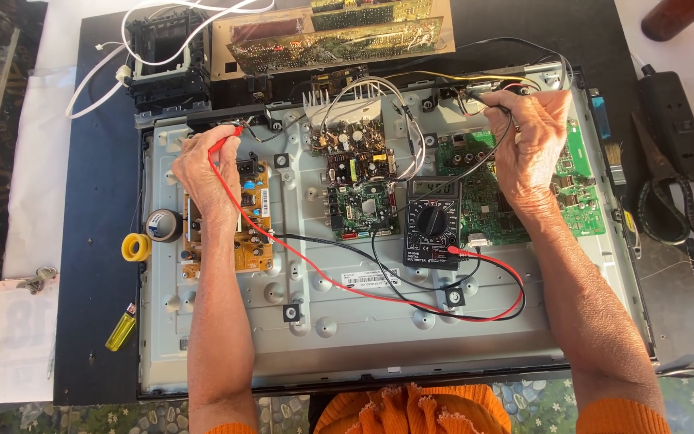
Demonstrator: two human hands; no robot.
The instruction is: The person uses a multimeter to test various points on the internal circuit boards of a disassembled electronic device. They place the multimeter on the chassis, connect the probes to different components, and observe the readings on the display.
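- Probes: I see my left hand (202,173) pinching the thin red probe (225,141), my right hand (533,133) pinching the black probe (487,98).
- Grey metal chassis (379,337) holds circuit boards (363,181) and a dark multimeter (433,221).

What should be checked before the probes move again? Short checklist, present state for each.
1. Left hand grips red probe: ok.
2. Right hand grips black probe: ok.
3. Both leads plugged into the meter: red plug seated at its lower right, ok; black plug cannot tell.
4. Meter dial setting and display: cannot tell, too small.
5. Red lead lies free across the metal back panel: ok.
6. Probe tips on their contact points: cannot tell, hidden by fingers and wires.
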